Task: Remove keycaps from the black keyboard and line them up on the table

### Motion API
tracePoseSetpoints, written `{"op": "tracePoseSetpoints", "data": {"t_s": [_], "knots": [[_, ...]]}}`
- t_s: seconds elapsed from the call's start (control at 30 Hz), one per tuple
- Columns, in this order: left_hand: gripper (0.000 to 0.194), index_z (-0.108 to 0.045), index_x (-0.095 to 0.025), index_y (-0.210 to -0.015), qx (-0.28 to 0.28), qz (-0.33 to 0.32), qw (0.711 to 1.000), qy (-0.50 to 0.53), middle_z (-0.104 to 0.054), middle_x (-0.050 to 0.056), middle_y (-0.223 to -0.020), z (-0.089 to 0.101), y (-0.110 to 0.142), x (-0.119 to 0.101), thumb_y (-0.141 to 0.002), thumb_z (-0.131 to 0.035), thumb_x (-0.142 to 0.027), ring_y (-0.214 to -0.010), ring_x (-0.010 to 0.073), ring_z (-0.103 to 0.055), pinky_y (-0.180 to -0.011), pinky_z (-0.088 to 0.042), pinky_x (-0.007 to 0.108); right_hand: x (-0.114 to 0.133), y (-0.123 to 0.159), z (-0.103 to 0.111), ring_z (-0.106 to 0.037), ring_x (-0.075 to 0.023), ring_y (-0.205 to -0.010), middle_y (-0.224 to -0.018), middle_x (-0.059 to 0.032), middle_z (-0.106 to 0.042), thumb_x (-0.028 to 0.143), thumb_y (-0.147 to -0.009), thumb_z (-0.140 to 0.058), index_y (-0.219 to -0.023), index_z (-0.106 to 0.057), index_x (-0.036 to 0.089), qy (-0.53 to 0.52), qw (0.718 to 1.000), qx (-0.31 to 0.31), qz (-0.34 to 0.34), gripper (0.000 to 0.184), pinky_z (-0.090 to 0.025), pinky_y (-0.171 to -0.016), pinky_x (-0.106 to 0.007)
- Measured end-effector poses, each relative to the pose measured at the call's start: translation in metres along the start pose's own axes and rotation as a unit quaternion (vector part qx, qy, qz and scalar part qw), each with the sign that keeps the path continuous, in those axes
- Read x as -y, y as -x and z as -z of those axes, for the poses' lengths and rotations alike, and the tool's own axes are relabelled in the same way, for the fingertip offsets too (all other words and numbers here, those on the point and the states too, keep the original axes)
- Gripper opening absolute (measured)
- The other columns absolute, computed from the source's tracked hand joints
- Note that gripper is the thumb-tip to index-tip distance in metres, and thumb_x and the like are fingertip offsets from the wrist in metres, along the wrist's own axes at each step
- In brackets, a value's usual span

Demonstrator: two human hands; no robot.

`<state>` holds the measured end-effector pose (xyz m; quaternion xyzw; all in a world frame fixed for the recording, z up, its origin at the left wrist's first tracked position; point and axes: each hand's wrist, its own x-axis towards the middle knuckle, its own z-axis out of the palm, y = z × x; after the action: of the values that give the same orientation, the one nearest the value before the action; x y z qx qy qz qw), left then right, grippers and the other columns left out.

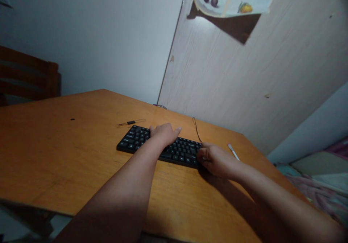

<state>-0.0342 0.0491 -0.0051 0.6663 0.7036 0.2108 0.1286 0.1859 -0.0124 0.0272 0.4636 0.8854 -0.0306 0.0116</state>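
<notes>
A black keyboard (179, 154) lies at a slant on the wooden table. Across its upper middle rests my left hand (163, 134), fingers stretched over the keys and the thumb pointing out to the right. My right hand (213, 159) is closed at the keyboard's right end, its fingers curled. What those fingers hold, if anything, is hidden. A thin dark cord (196, 128) with a narrow loop runs along the table up to this hand. Right of it lies a slim white stick with a pinkish tip (233, 151).
The wooden table (67, 156) meets a pale wall and panel behind. Beyond the keyboard lies a small black piece with thin wire-like ends (131, 122). A wooden chair (29, 72) stands at the left; bedding (320, 185) is at the right.
</notes>
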Motion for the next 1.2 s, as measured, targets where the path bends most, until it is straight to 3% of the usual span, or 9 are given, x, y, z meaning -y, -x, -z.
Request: {"op": "tracePoseSetpoints", "data": {"t_s": [0.37, 0.67, 0.9, 1.07, 1.2], "knots": [[0.07, -0.064, -0.02, -0.113, -0.003, -0.012, 1.0, -0.018, -0.065, 0.018, -0.117, -0.001, 0.001, 0.0, -0.081, -0.03, -0.072, -0.113, 0.0368, -0.055, -0.1, -0.028, 0.056, -0.007, -0.019, -0.003, -0.053, -0.0139, -0.071, -0.085, -0.0057, -0.06, 0.013, -0.076, -0.052, -0.082, -0.065, 0.018, 0.006, 0.998, -0.031, -0.048, 0.015, -0.035, -0.062, -0.023], [0.074, -0.064, -0.018, -0.111, 0.008, -0.015, 1.0, -0.014, -0.065, 0.019, -0.117, 0.003, 0.003, -0.002, -0.079, -0.029, -0.075, -0.114, 0.0381, -0.054, -0.101, -0.025, 0.058, -0.009, -0.006, -0.002, -0.054, -0.0139, -0.07, -0.084, -0.0043, -0.062, 0.015, -0.074, -0.055, -0.079, -0.065, 0.019, -0.02, 0.999, -0.003, -0.029, 0.012, -0.036, -0.059, -0.022], [0.072, -0.064, -0.019, -0.112, 0.004, -0.017, 1.0, -0.02, -0.065, 0.019, -0.117, 0.002, 0.004, -0.002, -0.079, -0.031, -0.074, -0.113, 0.038, -0.054, -0.1, -0.027, 0.057, -0.021, -0.011, -0.011, -0.058, -0.0182, -0.079, -0.09, -0.0063, -0.065, 0.019, -0.076, -0.054, -0.087, -0.066, 0.019, -0.048, 0.994, -0.049, -0.083, 0.017, -0.041, -0.067, -0.026], [0.068, -0.064, -0.019, -0.114, -0.003, -0.014, 1.0, -0.015, -0.064, 0.018, -0.119, 0.001, 0.004, -0.002, -0.081, -0.034, -0.07, -0.114, 0.0376, -0.054, -0.101, -0.025, 0.058, -0.012, -0.007, -0.012, -0.057, -0.0171, -0.075, -0.08, -0.0029, -0.065, 0.02, -0.076, -0.054, -0.081, -0.063, 0.021, -0.12, 0.99, -0.05, -0.055, 0.011, -0.041, -0.066, -0.026], [0.068, -0.065, -0.017, -0.113, 0.0, -0.019, 1.0, -0.017, -0.064, 0.019, -0.119, 0.0, 0.003, -0.002, -0.081, -0.034, -0.069, -0.115, 0.0382, -0.053, -0.1, -0.025, 0.057, -0.005, -0.01, -0.013, -0.055, -0.0161, -0.073, -0.079, -0.0023, -0.064, 0.014, -0.074, -0.053, -0.079, -0.063, 0.021, -0.109, 0.992, -0.058, -0.019, 0.012, -0.041, -0.066, -0.026]]}}
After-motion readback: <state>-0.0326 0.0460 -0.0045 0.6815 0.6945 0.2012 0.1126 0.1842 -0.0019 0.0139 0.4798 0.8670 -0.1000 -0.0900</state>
